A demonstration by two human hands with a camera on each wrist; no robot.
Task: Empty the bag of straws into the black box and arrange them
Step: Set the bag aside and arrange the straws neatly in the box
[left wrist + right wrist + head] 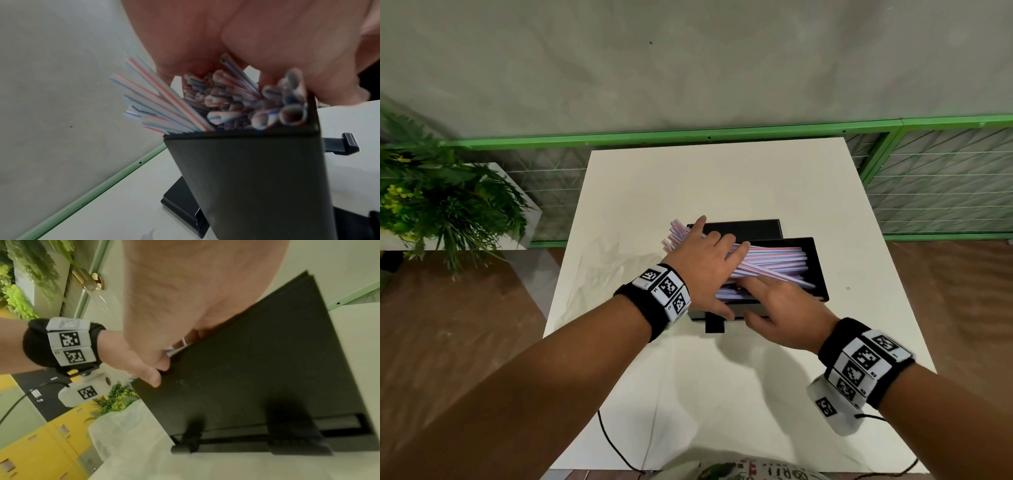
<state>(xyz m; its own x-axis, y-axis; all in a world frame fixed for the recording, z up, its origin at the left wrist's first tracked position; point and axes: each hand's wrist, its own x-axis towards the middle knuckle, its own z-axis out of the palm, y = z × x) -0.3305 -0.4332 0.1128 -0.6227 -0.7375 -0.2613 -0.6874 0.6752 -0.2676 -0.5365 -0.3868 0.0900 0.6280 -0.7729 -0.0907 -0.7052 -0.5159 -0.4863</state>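
The black box [820, 270] stands mid-table, filled with red-, white- and blue-striped straws [774, 260] lying lengthwise. Several straw ends fan out past its left end [144, 104]. My left hand [709, 270] lies flat on the pile with fingers spread, and its thumb [153, 378] is against the box's front wall [257, 369]. My right hand [774, 301] is at the near rim, its straight fingers pointing left into the straws under the left hand. The clear bag [602, 270] lies crumpled and flat on the table left of the box.
A black lid [743, 229] lies behind the box, and a small black tab [714, 325] juts out at its front. A potted plant [438, 205] stands left of the white table [722, 394]; a green railing [722, 133] runs behind. Cables [609, 442] hang at the near edge.
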